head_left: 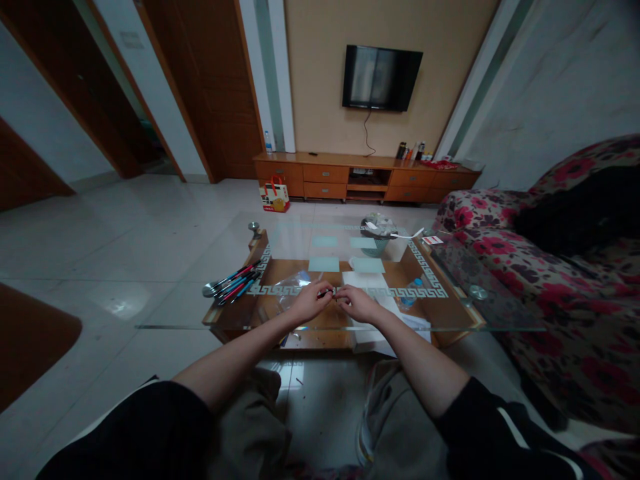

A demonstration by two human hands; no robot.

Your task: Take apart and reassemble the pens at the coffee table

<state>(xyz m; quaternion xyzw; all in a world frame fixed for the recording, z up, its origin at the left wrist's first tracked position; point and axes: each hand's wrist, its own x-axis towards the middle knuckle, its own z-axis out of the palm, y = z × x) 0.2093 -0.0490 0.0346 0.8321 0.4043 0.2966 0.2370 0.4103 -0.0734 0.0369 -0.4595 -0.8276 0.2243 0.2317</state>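
Observation:
My left hand point(309, 301) and my right hand point(356, 302) meet over the near middle of the glass coffee table point(165, 303). Together they pinch a small dark pen point(327, 291) between their fingertips; its details are too small to make out. A bundle of several red, blue and black pens point(234, 282) lies on the glass to the left of my left hand. A crumpled clear plastic bag point(293, 288) sits just behind my left hand. White paper point(367, 281) lies under and behind my right hand.
A small basket with white items point(377, 230) stands at the table's far side. A floral sofa point(560, 280) runs along the right. A wooden TV cabinet point(365, 177), a wall television point(381, 77) and a red-and-white gift bag point(275, 195) are beyond.

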